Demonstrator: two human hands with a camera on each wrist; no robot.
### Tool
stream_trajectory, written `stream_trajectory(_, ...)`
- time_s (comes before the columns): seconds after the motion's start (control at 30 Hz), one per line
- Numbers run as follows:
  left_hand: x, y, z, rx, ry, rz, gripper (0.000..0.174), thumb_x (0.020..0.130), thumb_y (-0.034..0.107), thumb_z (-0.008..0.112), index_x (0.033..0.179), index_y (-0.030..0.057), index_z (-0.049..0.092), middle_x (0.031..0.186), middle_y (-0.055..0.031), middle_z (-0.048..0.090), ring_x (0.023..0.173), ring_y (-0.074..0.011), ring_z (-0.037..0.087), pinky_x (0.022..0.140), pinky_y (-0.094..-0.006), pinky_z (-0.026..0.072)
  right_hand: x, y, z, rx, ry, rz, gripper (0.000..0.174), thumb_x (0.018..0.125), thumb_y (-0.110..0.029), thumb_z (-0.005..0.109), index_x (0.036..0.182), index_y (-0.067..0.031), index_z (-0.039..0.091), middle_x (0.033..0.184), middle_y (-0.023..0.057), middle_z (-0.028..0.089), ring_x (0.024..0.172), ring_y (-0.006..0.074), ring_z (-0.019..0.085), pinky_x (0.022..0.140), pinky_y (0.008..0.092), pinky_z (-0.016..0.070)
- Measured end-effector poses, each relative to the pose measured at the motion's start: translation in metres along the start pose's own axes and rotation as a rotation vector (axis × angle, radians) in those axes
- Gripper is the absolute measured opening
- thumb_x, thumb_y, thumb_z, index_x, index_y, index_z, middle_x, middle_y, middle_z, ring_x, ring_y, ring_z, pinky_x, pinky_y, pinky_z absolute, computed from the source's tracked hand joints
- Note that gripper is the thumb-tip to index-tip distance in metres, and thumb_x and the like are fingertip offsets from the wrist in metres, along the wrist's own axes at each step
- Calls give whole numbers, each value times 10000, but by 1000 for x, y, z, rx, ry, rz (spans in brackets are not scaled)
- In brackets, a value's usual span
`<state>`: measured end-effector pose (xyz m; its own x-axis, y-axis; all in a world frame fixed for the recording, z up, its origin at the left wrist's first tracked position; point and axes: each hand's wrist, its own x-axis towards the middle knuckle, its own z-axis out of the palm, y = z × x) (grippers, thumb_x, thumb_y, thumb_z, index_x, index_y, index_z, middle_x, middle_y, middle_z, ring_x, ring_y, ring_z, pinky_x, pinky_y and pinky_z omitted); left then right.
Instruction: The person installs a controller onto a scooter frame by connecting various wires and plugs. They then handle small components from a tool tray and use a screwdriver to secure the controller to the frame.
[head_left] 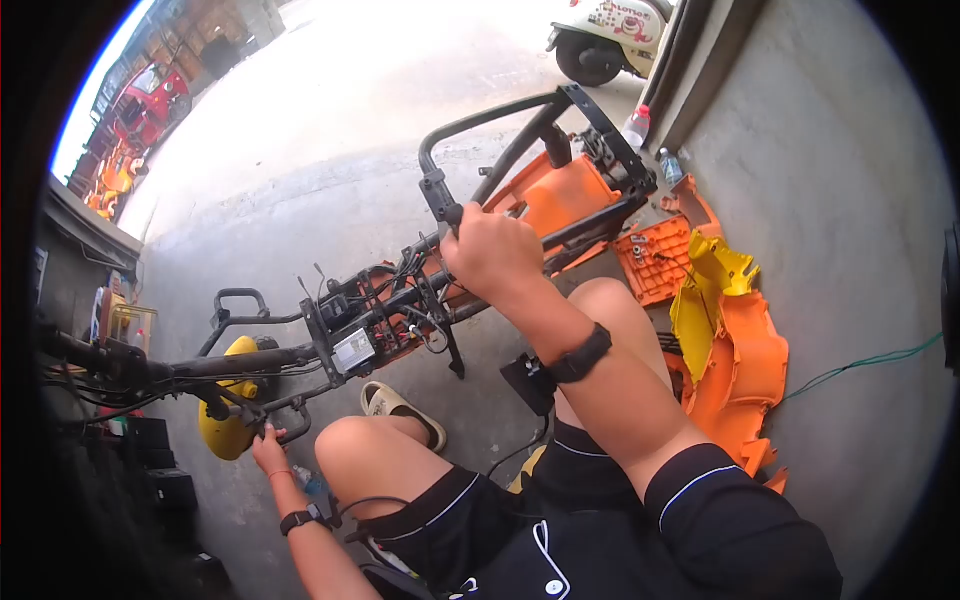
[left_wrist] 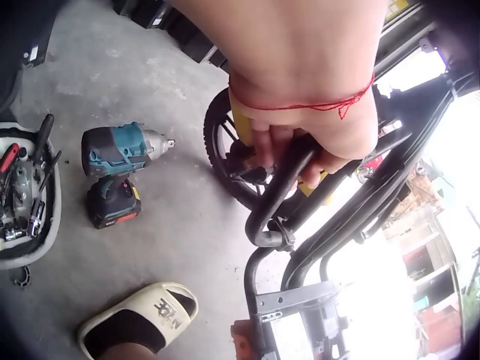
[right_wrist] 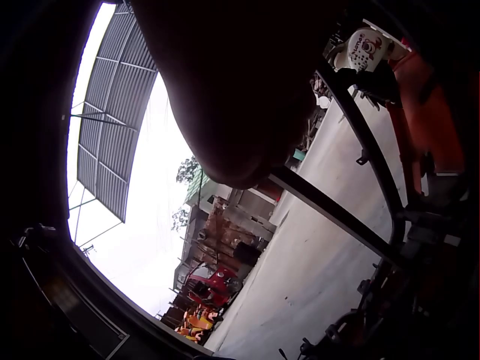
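A bare black scooter frame (head_left: 497, 112), with wiring and orange panels on it, stretches across the head view. Around the black tube by the seat end curls my right hand (head_left: 495, 250); in the right wrist view that hand (right_wrist: 232, 157) is a dark shape over the bar. My left hand (head_left: 268, 452) grips a bent black tube (left_wrist: 279, 196) near the front end. The left wrist view has its fingers wrapped about this tube, beside a spoked wheel (left_wrist: 219, 135). A yellow fender (head_left: 222, 432) sits just past the left hand.
Orange body panels (head_left: 745, 375) and a yellow panel (head_left: 692, 325) lie at the right. On the floor are a teal impact wrench (left_wrist: 124, 148), a battery pack (left_wrist: 112, 204) and a toolbox (left_wrist: 51, 225) of sockets. A white scooter (head_left: 625, 30) stands outside the doorway.
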<state>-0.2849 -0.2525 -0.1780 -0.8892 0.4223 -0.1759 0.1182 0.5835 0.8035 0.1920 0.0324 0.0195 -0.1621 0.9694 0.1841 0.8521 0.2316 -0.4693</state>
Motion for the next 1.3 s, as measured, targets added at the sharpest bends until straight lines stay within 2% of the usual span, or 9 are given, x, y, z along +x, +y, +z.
stream_trajectory(0.13, -12, 4, -6, -122, -101, 61, 237, 953, 267, 587, 1025, 41, 587, 882, -46, 682, 677, -115, 583, 509, -284, 429, -1, 6, -3, 38, -5, -45, 273, 863, -298, 583, 897, -28, 603, 729, 193, 686, 707, 365, 695, 662, 468, 552)
stream_trajectory(0.23, -8, 0, -19, 74, 71, 107, 412, 926, 146, 606, 1281, -27, 487, 1214, -170, 596, 1079, -231, 613, 873, -329, 502, 2, 13, -9, 67, -21, -77, 270, 867, -288, 572, 898, -20, 592, 728, 190, 688, 712, 364, 697, 656, 466, 553)
stream_trajectory(0.3, -57, 70, -42, 50, 231, 305, 430, 933, 84, 573, 1325, -31, 440, 1317, -187, 539, 1232, -256, 542, 1024, -357, 438, 2, 13, -12, 93, -23, -99, 272, 872, -276, 559, 925, -10, 580, 735, 193, 690, 719, 367, 698, 656, 465, 554)
stream_trajectory(0.37, -119, 149, -63, 138, 454, 651, 324, 956, 30, 513, 1277, -11, 519, 1215, -170, 607, 1139, -254, 603, 981, -367, 480, 3, 14, -13, 81, -90, -62, 279, 879, -277, 545, 962, -12, 575, 758, 199, 694, 737, 373, 700, 671, 478, 554)
stream_trajectory(0.47, -211, 251, -71, 95, 324, 1059, 291, 960, -1, 483, 1242, -32, 548, 1089, -151, 649, 960, -219, 635, 909, -346, 497, 7, 12, -14, 46, -130, -15, 325, 877, -303, 539, 1023, -17, 587, 832, 220, 706, 794, 386, 705, 717, 502, 550)
stream_trajectory(0.7, -316, 411, -38, 252, 90, 1546, 551, 831, -21, 508, 1380, -47, 465, 1414, -246, 468, 1335, -405, 439, 1121, -458, 315, 5, 5, -26, -10, -116, -34, 357, 881, -353, 556, 1009, -25, 613, 892, 229, 708, 868, 404, 693, 777, 509, 539)
stream_trajectory(1.0, -304, 381, -58, -129, 586, 1777, 674, 913, -17, 346, 1538, -37, 95, 1589, -260, 157, 1465, -405, 200, 1207, -509, 104, 7, 1, -28, -3, -131, -25, 398, 877, -371, 573, 1040, -10, 612, 962, 244, 690, 942, 411, 665, 822, 514, 515)
stream_trajectory(1.1, -329, 386, -76, -770, 769, 1540, 608, 929, 0, 351, 1501, -83, 161, 1555, -261, 257, 1427, -413, 294, 1207, -531, 168, 4, 4, -24, 2, -132, -16, 406, 873, -379, 588, 1034, -7, 606, 937, 255, 684, 921, 430, 658, 827, 517, 509)
stream_trajectory(1.3, -280, 359, -212, -743, 805, 1525, 455, 870, -1, 391, 1314, -94, 432, 1375, -216, 512, 1291, -358, 487, 1149, -483, 347, 1, 7, -23, -31, -149, -91, 364, 902, -343, 569, 1018, 1, 554, 848, 226, 700, 831, 405, 691, 739, 497, 544)
